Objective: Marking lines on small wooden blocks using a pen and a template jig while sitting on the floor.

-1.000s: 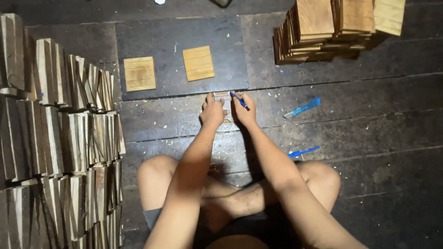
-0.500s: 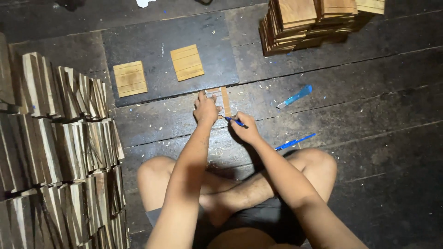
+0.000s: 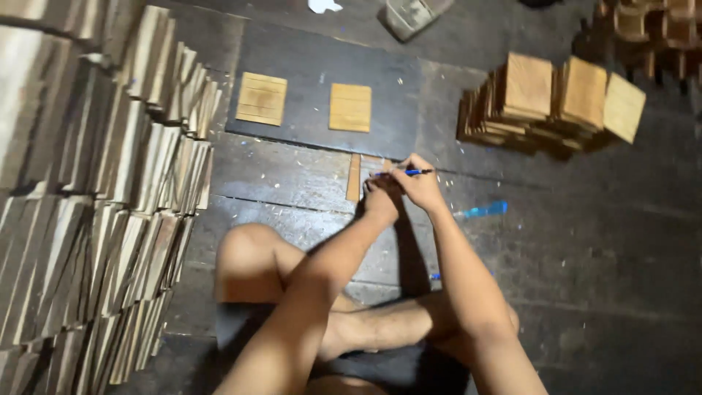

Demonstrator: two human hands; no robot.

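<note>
The right hand [image 3: 415, 184] pinches a slim blue pen [image 3: 406, 172] over thin pale wooden slats [image 3: 355, 178] lying on the dark plank floor [image 3: 585, 241], the left hand [image 3: 380, 201] pressing them flat beside it; lighter pressure could let them slide and smear the mark.

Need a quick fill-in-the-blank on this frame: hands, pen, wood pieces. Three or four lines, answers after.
1. The right hand holds a ____ pen.
2. The left hand presses on a thin wooden strip that lies on the ____.
3. On the dark board ahead lie ____ flat square wooden tiles.
4. The tall rows of stacked wood pieces stand on the person's ____ side.

Answers: blue; floor; two; left
</note>
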